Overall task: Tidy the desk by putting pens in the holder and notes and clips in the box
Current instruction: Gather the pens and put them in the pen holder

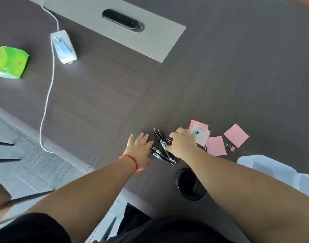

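Observation:
Several black pens (160, 138) lie bunched on the dark desk, near its front edge. My left hand (139, 148) lies flat with fingers spread, its fingertips on the left ends of the lower pens (158, 154). My right hand (182, 143) is curled over the upper pens, thumb pressed against their barrels. A black pen holder (190, 185) stands under my right forearm. Pink notes (236, 135) (216, 146), a white note with a blue clip (202, 137) and a binder clip (229, 146) lie to the right. The pale box (272, 170) sits at the right edge.
A white charger (63, 46) with its cable (48, 95) trailing over the desk's left edge lies at the back left, beside a green packet (10, 63). A grey panel (115, 30) with a black oval cable port (121, 19) is set into the far desk.

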Demonstrator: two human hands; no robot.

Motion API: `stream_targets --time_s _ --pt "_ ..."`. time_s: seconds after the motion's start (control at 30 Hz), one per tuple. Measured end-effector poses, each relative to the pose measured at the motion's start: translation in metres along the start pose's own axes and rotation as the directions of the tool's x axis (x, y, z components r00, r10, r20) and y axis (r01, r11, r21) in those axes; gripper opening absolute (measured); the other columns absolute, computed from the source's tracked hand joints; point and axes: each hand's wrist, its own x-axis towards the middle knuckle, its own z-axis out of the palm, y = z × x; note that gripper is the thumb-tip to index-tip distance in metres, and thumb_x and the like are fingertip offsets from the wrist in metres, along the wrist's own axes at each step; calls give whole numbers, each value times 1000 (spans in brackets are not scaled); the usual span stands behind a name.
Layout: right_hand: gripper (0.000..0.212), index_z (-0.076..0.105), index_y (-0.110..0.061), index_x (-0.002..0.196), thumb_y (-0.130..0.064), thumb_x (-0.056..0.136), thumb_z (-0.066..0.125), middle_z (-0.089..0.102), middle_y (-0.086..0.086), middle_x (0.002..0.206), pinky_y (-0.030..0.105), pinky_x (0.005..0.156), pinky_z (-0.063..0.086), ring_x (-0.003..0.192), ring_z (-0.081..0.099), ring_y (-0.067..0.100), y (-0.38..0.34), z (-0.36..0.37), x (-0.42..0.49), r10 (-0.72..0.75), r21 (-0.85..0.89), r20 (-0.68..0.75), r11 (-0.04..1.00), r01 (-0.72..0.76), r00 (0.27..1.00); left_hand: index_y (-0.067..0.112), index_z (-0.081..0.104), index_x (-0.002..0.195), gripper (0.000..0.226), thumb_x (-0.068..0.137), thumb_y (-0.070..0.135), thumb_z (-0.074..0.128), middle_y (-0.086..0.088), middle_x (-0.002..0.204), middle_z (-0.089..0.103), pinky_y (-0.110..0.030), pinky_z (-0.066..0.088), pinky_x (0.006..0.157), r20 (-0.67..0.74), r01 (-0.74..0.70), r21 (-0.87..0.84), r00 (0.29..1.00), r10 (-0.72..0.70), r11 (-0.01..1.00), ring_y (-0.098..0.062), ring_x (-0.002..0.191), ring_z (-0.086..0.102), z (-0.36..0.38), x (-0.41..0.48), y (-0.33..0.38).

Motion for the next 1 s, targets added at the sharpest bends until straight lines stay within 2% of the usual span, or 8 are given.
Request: stream_targets --time_s 0.1,0.2,0.37,0.47,0.57,0.83,0.93,1.0 --pt "57 57 -21 125 -56 81 61 50 3 127 38 93 38 120 43 26 -10 6 11 -8 -30 11 1000 9 1000 30 29 146 62 87 41 46 -4 160 16 -63 -1 117 -52 -33 30 998 34 999 -27 151 1 2 -2 2" --pt "62 55 -17 125 -58 78 63 52 4 125 39 96 38 120 45 26 -21 7 22 -25 -40 -3 999 25 1000 24 39 138 51 89 34 46 -6 150 31 -61 6 118 -100 -50 46 994 54 998 -28 147 15 2 0 4" --pt "55 53 -11 121 -46 79 65 57 8 123 40 91 42 118 52 30 -31 10 31 36 -27 16 999 -35 999 18 47 126 41 85 18 50 -7 128 45 -58 17 116 -94 -99 150 989 114 984 -30 128 37 2 8 2" --pt "56 51 -8 120 -45 79 62 58 10 123 38 90 44 116 55 31 -35 11 33 105 4 33 994 -105 994 11 48 124 39 86 9 44 -8 120 50 -48 36 98 -86 -141 269 982 170 953 -30 115 44 1 11 6" --pt "47 54 -9 119 -38 81 56 59 9 121 37 89 42 114 57 30 -39 11 32 134 -23 16 991 -134 991 8 45 126 36 90 11 42 -10 123 50 -37 39 78 -40 -138 305 987 158 942 -30 113 47 5 10 12" --pt "33 58 -11 115 -18 82 58 58 7 115 33 80 44 101 65 30 -39 11 28 83 -129 103 989 -70 991 2 44 126 37 89 3 45 -19 126 48 -47 48 91 196 36 63 979 -48 997 -38 114 54 10 -17 11" --pt "28 57 -8 111 -18 85 56 57 12 114 33 73 43 98 64 34 -29 -5 17 43 59 69 997 -47 997 -1 42 122 35 88 3 51 -18 101 63 -39 52 78 361 172 -107 924 -123 979 -38 101 66 -7 -35 -3" --pt "17 56 -9 95 -22 83 56 61 13 102 31 66 41 85 62 34 -22 -33 2 23 214 -23 977 -18 999 7 46 101 11 92 10 42 -18 96 71 -30 48 61 430 220 -252 898 -95 942 -32 80 67 -29 -46 -10"
